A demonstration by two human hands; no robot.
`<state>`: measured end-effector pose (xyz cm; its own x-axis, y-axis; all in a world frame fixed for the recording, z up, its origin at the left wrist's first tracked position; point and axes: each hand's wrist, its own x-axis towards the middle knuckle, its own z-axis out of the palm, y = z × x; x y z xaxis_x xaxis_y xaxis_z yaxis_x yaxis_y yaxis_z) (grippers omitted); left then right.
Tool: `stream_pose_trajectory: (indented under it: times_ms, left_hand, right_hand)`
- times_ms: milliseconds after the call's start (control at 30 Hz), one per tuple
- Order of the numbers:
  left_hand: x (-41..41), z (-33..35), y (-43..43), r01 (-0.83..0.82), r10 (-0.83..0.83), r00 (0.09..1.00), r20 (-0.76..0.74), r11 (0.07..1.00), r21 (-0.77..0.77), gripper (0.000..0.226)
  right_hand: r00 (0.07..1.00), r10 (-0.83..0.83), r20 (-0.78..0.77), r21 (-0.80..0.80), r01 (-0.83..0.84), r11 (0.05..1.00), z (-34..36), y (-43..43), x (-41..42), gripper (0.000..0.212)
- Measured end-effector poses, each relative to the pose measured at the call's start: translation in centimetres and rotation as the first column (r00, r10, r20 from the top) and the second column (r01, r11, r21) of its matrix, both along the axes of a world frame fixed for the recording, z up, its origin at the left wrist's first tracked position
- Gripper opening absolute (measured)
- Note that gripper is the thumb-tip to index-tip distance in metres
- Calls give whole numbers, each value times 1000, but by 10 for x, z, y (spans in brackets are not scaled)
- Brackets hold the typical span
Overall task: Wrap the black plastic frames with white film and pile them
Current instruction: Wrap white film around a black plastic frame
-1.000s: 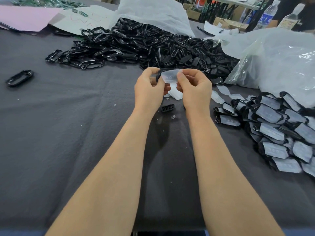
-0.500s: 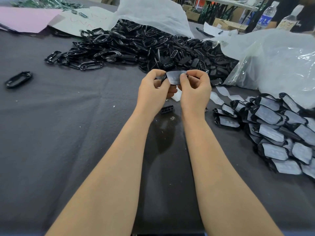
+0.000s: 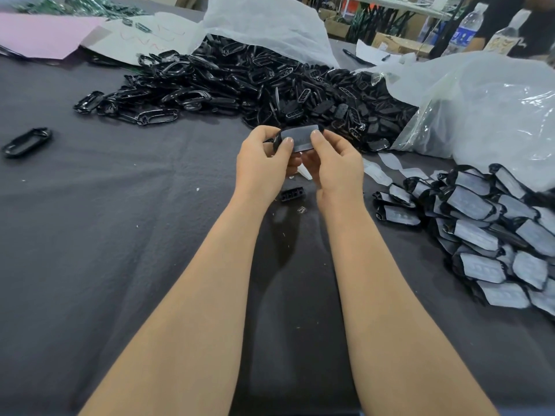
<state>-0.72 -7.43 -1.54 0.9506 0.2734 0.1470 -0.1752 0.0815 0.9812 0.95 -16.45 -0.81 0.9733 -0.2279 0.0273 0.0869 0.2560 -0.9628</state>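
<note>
At the far left a lone black oval frame lies by itself on the dark-clothed desk, with a pink sheet at the far edge behind it. Further right, a big heap of unwrapped black frames spills out from under a white bag.

In the middle, raised above the desk, the left hand and the right hand both pinch one frame in work. Each thumb presses on its film-covered face and the fingers curl behind. The film looks grey and smoothed flat, so I judge the wrapping step to be nearly done; whether the back edges are folded in is hidden by the fingers. Under the hands a small black frame rests on the desk.

To the right lie loose white film pieces, then a clear plastic bag, and in front of it the pile of wrapped frames.

The next move probably calls for pressing the film ends tight round the rim, then carrying the piece rightward to the pile and setting it down without loosening the wrap. After that, a fresh frame and a new film piece are needed.
</note>
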Motion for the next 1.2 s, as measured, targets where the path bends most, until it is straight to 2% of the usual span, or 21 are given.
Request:
stream_pose_trajectory:
  times_ms: [233,300,533,633,767,867,1033,1200]
  left_hand:
    - [2,-3,-1,-39,39,999,5,996,82,8]
    - [2,-3,-1,-44,44,999,10,994,99,7]
    - [2,-4,-2,-46,44,999,21,989,139,8]
    - [3,-4,-1,-41,41,999,6,991,127,5]
    - [2,-5,-1,-50,50,999,7,992,113,5]
    - [3,-5,-2,-51,52,999,-2,991,121,3]
    - [0,-5,-1,-53,52,999,10,989,139,9]
    - [0,-4,0,-56,56,998,2,985,162,11]
  right_hand:
    - [997,-76,20,-247,78,966,-5,0,3,8]
    - [995,-93,21,-272,95,958,-5,0,3,9]
    - [996,-93,-14,-221,87,971,-5,0,4,5]
    - [995,-96,9,-254,95,963,-5,0,3,6]
    - [996,-82,33,-305,88,948,-5,1,2,19]
    - [996,-77,36,-310,84,947,-5,1,2,19]
    - [998,-50,38,-257,58,965,-4,1,0,4]
    - [1000,-22,-3,-164,21,986,-2,0,-2,11]
